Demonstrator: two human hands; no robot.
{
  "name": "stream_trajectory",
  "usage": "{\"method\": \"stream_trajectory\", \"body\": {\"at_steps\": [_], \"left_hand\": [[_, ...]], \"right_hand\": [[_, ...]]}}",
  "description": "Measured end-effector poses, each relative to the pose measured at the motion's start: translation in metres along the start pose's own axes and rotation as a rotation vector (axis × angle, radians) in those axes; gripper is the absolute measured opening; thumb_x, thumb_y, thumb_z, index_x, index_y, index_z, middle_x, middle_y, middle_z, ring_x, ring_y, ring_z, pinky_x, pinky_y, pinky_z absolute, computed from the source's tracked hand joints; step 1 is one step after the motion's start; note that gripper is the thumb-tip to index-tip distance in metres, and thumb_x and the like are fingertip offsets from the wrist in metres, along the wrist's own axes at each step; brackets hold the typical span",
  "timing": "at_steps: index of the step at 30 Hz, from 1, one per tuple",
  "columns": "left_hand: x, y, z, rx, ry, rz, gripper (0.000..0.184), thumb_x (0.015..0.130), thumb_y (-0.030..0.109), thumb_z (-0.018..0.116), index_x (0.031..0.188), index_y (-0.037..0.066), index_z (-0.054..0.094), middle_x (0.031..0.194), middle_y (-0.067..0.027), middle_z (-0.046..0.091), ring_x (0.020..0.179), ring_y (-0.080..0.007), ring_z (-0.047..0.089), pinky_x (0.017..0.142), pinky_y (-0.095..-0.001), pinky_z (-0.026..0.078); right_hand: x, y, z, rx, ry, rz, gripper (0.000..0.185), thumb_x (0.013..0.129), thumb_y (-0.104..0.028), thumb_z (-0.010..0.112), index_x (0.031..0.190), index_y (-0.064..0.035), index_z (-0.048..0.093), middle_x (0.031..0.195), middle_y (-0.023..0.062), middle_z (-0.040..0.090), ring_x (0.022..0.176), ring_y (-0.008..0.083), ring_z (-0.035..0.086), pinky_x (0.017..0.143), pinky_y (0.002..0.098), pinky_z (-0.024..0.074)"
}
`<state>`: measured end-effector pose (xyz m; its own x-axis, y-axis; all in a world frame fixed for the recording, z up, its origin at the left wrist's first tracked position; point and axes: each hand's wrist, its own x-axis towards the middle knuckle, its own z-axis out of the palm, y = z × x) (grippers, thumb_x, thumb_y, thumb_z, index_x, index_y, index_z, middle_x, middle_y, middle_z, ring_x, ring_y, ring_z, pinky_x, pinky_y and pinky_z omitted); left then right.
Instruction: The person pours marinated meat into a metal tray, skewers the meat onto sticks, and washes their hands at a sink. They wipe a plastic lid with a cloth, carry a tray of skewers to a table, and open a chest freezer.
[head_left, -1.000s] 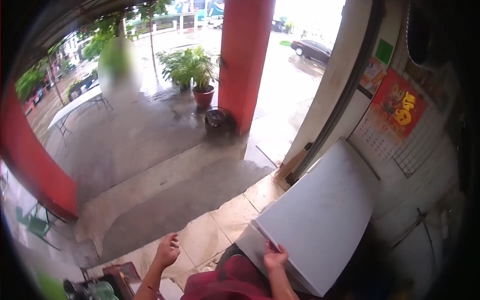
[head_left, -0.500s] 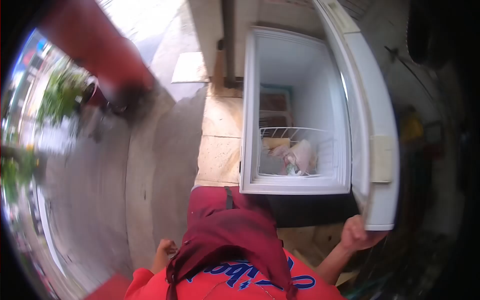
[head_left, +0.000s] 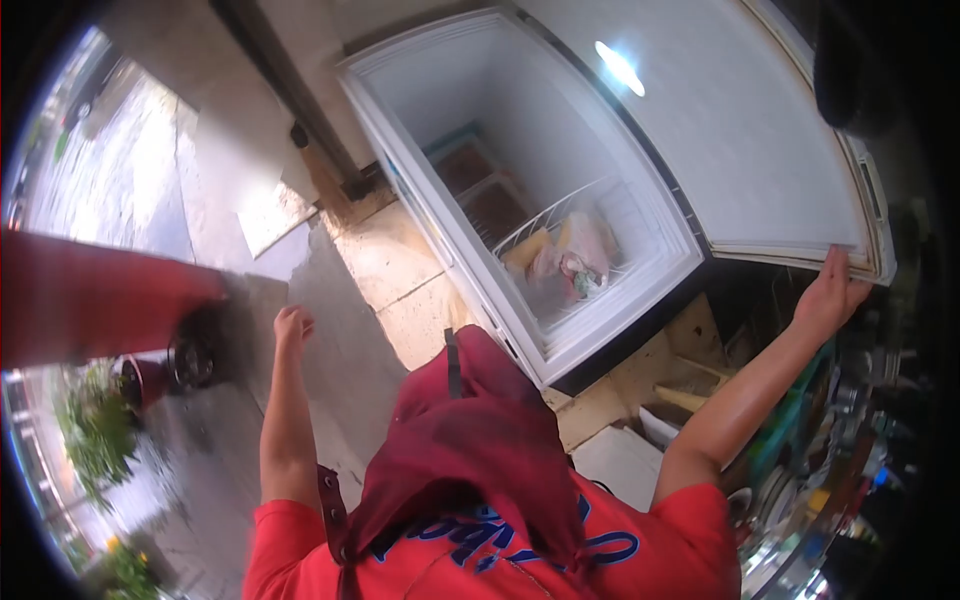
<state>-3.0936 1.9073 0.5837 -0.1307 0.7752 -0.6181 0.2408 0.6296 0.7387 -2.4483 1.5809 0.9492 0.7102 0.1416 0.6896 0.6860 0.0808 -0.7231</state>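
A white chest freezer stands in front of me with its lid raised. My right hand grips the lid's lower corner, fingers on the inner face and the rest partly behind the edge. Inside the freezer hangs a white wire basket with wrapped bags of food in it. Deeper down, brownish trays or boxes lie at the bottom. Out to the left, my left hand is raised in the air with its fingers curled, touching nothing, and nothing shows in it.
A broom-like brush leans by a dark post behind the freezer. To the left are a blurred red object and potted plants. Cluttered kitchenware fills the lower right. I wear a dark red apron.
The lid has swung further open, with my right hand moving outward on its corner. My left hand has risen and moved forward. The view has turned, so the freezer now appears tilted.
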Motion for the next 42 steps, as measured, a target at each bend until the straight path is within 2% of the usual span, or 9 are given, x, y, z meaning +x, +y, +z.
{"method": "stream_trajectory", "body": {"at_steps": [2,6,8,10,14,21,27,33,42], "left_hand": [[0.011,0.064,0.050,-0.008,-0.174,0.053,0.028,0.081,0.010,0.051,0.108,0.005,0.054,0.091,-0.0082,0.061,0.081,-0.0194,0.061,0.070,-0.0325,0.047],[0.047,0.162,0.142,-0.014,-0.470,0.196,0.034,0.082,0.013,0.053,0.114,0.004,0.051,0.101,-0.0103,0.059,0.091,-0.0202,0.059,0.077,-0.0343,0.046],[0.084,0.196,0.180,0.007,-0.537,0.307,0.040,0.079,0.017,0.057,0.115,0.004,0.049,0.107,-0.0128,0.055,0.096,-0.0240,0.056,0.082,-0.0387,0.045],[0.133,0.228,0.215,0.177,-0.254,0.604,0.049,0.076,0.020,0.061,0.120,0.003,0.046,0.115,-0.0183,0.048,0.105,-0.0298,0.049,0.087,-0.0433,0.041],[0.191,0.310,0.273,0.674,0.216,0.791,0.084,0.069,0.027,0.067,0.136,0.006,0.022,0.131,-0.0264,0.028,0.118,-0.0419,0.033,0.098,-0.0493,0.030],[0.269,0.347,0.305,0.707,0.216,0.838,0.077,0.077,0.020,0.067,0.137,0.003,0.021,0.133,-0.0216,0.035,0.123,-0.0352,0.036,0.100,-0.0431,0.034],[0.283,0.352,0.303,0.716,0.257,0.782,0.066,0.079,0.006,0.063,0.137,0.013,0.033,0.135,-0.0104,0.036,0.122,-0.0261,0.038,0.100,-0.0398,0.034],[0.303,0.366,0.249,1.042,0.421,0.763,0.059,0.083,0.028,0.058,0.135,0.012,0.034,0.134,-0.0139,0.039,0.124,-0.0315,0.037,0.099,-0.0455,0.036],[0.307,0.374,0.238,1.121,0.432,0.783,0.060,0.083,0.028,0.059,0.135,0.013,0.035,0.134,-0.0143,0.038,0.124,-0.0317,0.037,0.099,-0.0458,0.037]], "right_hand": [[0.003,-0.006,0.010,-0.513,0.053,-0.037,0.052,0.084,0.003,0.056,0.130,0.0033,0.032,0.129,0.0165,0.039,0.115,0.0250,0.043,0.099,0.0354,0.0400],[0.012,0.047,0.009,0.130,0.302,-0.017,0.025,0.085,-0.002,0.056,0.108,0.0023,0.049,0.117,0.0159,0.047,0.104,0.0264,0.050,0.088,0.0374,0.0484],[-0.020,0.088,0.029,-0.723,0.278,-0.318,0.018,0.080,0.001,0.058,0.097,0.0022,0.052,0.106,0.0135,0.050,0.096,0.0240,0.053,0.079,0.0356,0.0526],[-0.072,0.094,0.134,0.080,0.485,0.188,0.024,0.075,0.003,0.059,0.098,0.0040,0.054,0.095,0.0111,0.054,0.087,0.0213,0.055,0.072,0.0325,0.0525],[-0.179,0.159,0.346,-0.079,-0.515,1.106,0.031,0.082,-0.007,0.057,0.112,-0.0032,0.055,0.101,0.0082,0.059,0.087,0.0177,0.059,0.076,0.0299,0.0498],[-0.436,0.454,0.475,-0.642,-1.286,1.107,0.036,0.073,-0.019,0.062,0.103,0.0011,0.059,0.099,0.0197,0.063,0.092,0.0378,0.060,0.079,0.0401,0.0473],[-0.588,0.580,0.445,-1.117,-0.641,1.418,0.055,0.071,-0.021,0.062,0.117,0.0065,0.048,0.112,0.0246,0.056,0.105,0.0376,0.054,0.088,0.0399,0.0432],[-0.647,0.655,0.394,-0.711,-0.244,1.374,0.049,0.072,-0.001,0.056,0.119,0.0048,0.043,0.110,0.0166,0.055,0.096,0.0288,0.055,0.085,0.0355,0.0438],[-0.587,0.613,0.408,0.072,0.190,1.763,0.033,0.062,0.011,0.045,0.091,-0.0037,0.050,0.067,0.0003,0.047,0.056,0.0121,0.046,0.046,0.0249,0.0341]]}}
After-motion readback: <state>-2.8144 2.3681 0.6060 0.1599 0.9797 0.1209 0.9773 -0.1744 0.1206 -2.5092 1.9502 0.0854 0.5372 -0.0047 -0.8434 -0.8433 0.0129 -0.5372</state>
